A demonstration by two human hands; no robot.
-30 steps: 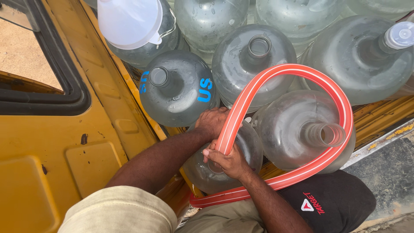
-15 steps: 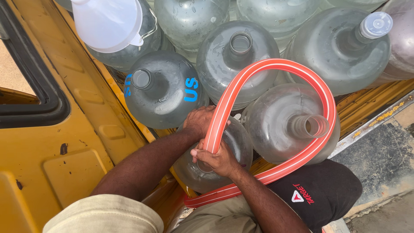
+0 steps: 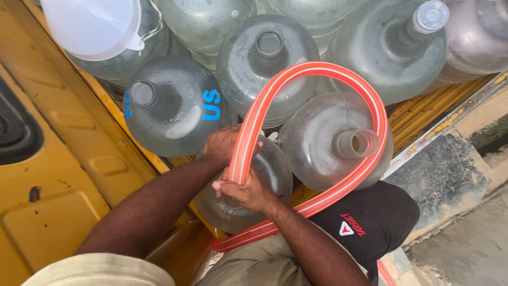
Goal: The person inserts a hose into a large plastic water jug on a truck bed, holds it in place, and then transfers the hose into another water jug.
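My left hand (image 3: 225,145) and right hand (image 3: 246,190), fingers closed round the flat orange-striped plastic hose (image 3: 248,143), have stayed at the clear plastic water jug's (image 3: 238,204) mouth beneath them.

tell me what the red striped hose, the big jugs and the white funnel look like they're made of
Hose: soft, flexible plastic, probably PVC; it bends in a smooth loop, glossy orange-red with pale stripes.
Jugs: clear rigid plastic, scuffed and hazy; you can see through the walls.
Funnel: opaque white plastic, smooth and matte, with a moulded tab at the rim.

Packed bottles (image 3: 174,106) all around, gapless
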